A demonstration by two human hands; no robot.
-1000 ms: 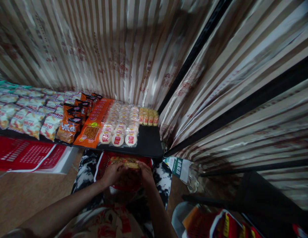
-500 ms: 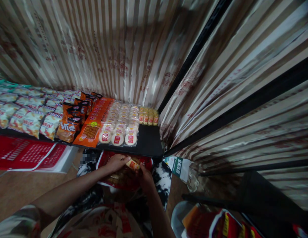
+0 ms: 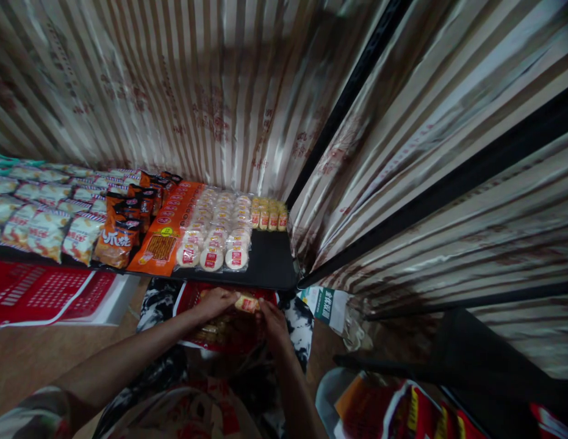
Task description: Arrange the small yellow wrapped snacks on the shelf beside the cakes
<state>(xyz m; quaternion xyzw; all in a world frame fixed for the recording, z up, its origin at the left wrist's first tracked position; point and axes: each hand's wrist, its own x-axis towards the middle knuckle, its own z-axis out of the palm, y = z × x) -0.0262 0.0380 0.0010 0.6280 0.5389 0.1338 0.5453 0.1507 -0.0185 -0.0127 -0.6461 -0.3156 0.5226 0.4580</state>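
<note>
My left hand (image 3: 214, 301) and my right hand (image 3: 273, 314) meet over a red basket (image 3: 187, 297) on my lap, just below the black shelf's front edge (image 3: 269, 277). Between the fingertips of both hands is a small yellow snack packet (image 3: 247, 302), lifted a little above the other packets in the basket. On the shelf lie a row of the same yellow packets (image 3: 268, 218), round white rice crackers in clear bags (image 3: 215, 235), a long orange snack pack (image 3: 167, 235) and dark orange bags (image 3: 116, 235).
Striped foil curtains hang behind and to the right of the shelf. An empty red basket (image 3: 41, 292) sits on the floor at left. A green-and-white packet (image 3: 327, 305) lies right of my knee. Red bags (image 3: 402, 414) fill the lower right.
Both hands were down in the basket. My left hand then lifted a yellow packet up toward the shelf edge, and my right hand has come up to touch it.
</note>
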